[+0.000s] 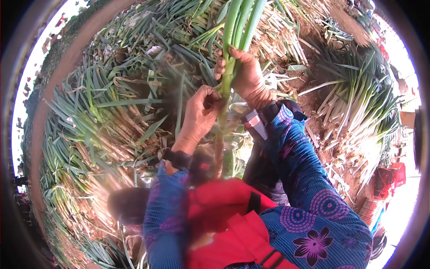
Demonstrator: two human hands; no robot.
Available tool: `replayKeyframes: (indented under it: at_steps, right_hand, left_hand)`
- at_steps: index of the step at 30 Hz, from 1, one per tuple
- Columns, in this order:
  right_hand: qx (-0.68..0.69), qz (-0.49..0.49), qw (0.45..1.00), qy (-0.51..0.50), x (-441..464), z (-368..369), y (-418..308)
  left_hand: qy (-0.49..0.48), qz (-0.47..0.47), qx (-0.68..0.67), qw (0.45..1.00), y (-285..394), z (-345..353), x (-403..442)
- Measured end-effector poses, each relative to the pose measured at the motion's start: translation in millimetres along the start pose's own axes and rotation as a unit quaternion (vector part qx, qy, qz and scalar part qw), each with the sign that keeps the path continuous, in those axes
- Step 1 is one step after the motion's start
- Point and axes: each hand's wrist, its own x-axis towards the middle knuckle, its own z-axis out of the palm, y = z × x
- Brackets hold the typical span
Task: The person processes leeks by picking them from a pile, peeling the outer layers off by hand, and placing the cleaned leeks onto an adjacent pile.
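Note:
A long green onion stands upright in front of me, its green leaves at the top and its paler stalk running down toward my lap. My right hand is closed around it just below where the leaves split. Lower down, my left hand is closed with its fingertips pinched against the side of the stalk. Whether a loose outer leaf is between those fingers cannot be made out. The stalk's lower end is blurred.
Heaps of green onions lie on the left and behind the hands. Another pile, with white stalks, lies on bare soil at right. A woven basket stands at lower right beside a red mesh container.

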Motion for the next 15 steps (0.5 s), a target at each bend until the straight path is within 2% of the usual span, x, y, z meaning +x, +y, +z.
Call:
replayKeyframes:
  at_steps: [6,9,15]
  right_hand:
    - [0.000,-0.028,0.998,0.050,2,6,14]
    - [-0.006,-0.049,0.996,0.074,3,4,18]
    - [-0.022,-0.049,0.990,0.131,6,-3,22]
  left_hand:
    - [0.152,0.117,0.087,0.978,-15,16,7]
    - [0.173,0.159,0.111,0.966,-20,18,10]
    - [0.186,0.136,0.137,0.963,-18,27,8]
